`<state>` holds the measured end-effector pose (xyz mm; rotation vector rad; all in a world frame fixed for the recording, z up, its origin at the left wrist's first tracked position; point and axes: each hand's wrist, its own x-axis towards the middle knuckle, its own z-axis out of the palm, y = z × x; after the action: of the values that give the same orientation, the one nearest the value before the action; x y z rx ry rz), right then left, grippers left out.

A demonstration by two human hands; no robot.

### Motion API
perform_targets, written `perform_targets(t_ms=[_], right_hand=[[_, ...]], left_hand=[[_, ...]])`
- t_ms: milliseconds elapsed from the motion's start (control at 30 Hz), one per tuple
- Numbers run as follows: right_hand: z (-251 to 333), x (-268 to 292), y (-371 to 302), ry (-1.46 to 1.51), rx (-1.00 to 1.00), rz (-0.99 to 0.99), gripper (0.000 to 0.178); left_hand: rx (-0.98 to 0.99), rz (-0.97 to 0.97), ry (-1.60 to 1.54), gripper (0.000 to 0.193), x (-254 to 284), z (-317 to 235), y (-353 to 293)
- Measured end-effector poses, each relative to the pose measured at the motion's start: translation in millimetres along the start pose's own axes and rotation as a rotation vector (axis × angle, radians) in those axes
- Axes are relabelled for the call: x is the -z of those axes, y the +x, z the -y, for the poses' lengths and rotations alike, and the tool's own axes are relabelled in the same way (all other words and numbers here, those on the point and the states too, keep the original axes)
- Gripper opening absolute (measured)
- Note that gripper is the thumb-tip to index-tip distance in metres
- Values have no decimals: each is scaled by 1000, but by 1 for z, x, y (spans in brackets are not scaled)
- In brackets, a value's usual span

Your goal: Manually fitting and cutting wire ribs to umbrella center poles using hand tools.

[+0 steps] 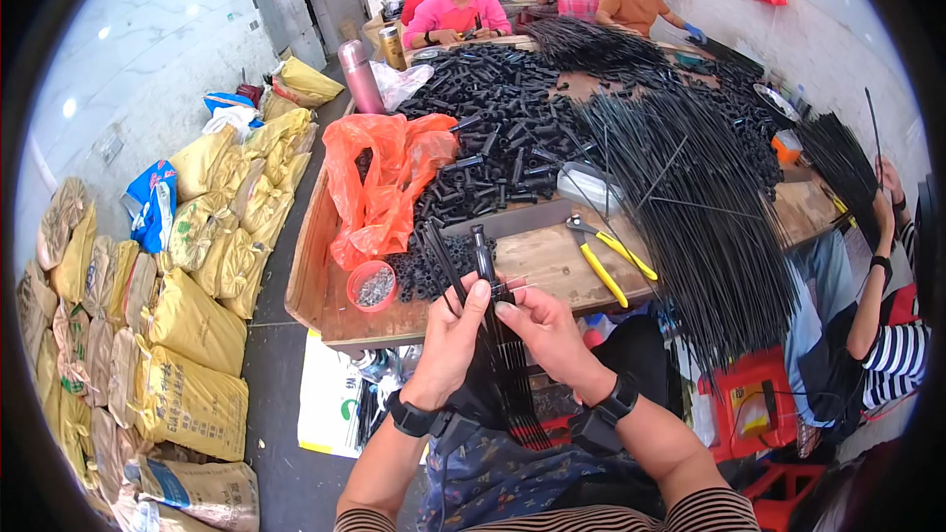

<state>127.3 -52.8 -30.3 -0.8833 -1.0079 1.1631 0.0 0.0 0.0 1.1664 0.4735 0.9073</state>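
My left hand (448, 345) is closed around a black tubular plastic part (482, 248) that stands upright between my hands. Thin black rods (517, 389) fan down from it toward my lap, and several more poke up beside my left fingers. Close against it, my right hand (552, 337) pinches the upper ends of these rods, its thumb pressed near the tube. The exact contact between fingertips and rod ends is partly hidden. Just beyond my hands lie yellow-handled pliers (608, 258) and a red dish (372, 287) of small metal pieces.
A heap of black tubular parts (498, 128) covers the wooden table (340, 320). Long black rods (695, 227) overhang its right edge. An orange plastic bag (379, 187) and clear box (589, 187) sit nearby. Yellow sacks (192, 399) line the left wall; a co-worker's arm (872, 300) is at right.
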Motion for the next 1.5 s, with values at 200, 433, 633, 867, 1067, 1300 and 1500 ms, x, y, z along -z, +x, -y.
perform_targets(t_ms=[200, 433, 633, 867, 1067, 1300, 1500], right_hand=[[14, -4, -8, -273, 14, -87, 9], [16, 7, -4, 101, -141, -6, 11], [11, 11, 1, 92, -124, 104, 14], [16, -6, -6, -12, -4, -21, 15], [5, -1, -7, -195, -12, -95, 14], [17, -5, -11, -42, -81, -65, 12], [7, 7, -6, 157, -158, 21, 10]], left_hand=[[-39, -41, 210, 34, -8, 3, 4], [34, 78, 65, 36, -4, -5, 2], [66, 88, -4, 36, 0, -5, 2], [92, 98, -127, 37, 3, 0, 5], [-4, 32, -147, 38, -6, 7, 3], [-11, 51, -103, 38, -7, 5, 0], [42, 149, -12, 41, -3, 0, 2]])
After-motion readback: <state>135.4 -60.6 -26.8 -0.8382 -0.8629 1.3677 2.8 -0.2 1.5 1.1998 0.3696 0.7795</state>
